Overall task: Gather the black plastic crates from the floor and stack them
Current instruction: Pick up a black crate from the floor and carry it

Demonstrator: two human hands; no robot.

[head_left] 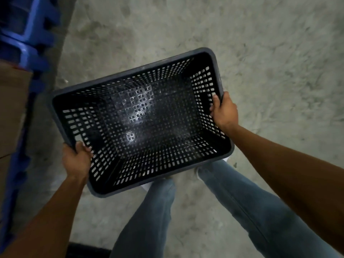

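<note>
A black plastic crate [141, 120] hangs above the concrete floor [260, 53], mouth up and empty, carried in front of jeans-clad legs [251, 198]. The left hand [76, 161] is closed over the rim at the near-left corner; the right hand [224, 110] is wrapped around the rim on the right side, thumb inside. Gripping opposite sides seems meant to keep it level and steady for stacking. Blue crates [31, 34] stand at far left. No stack of black ones is visible.
</note>
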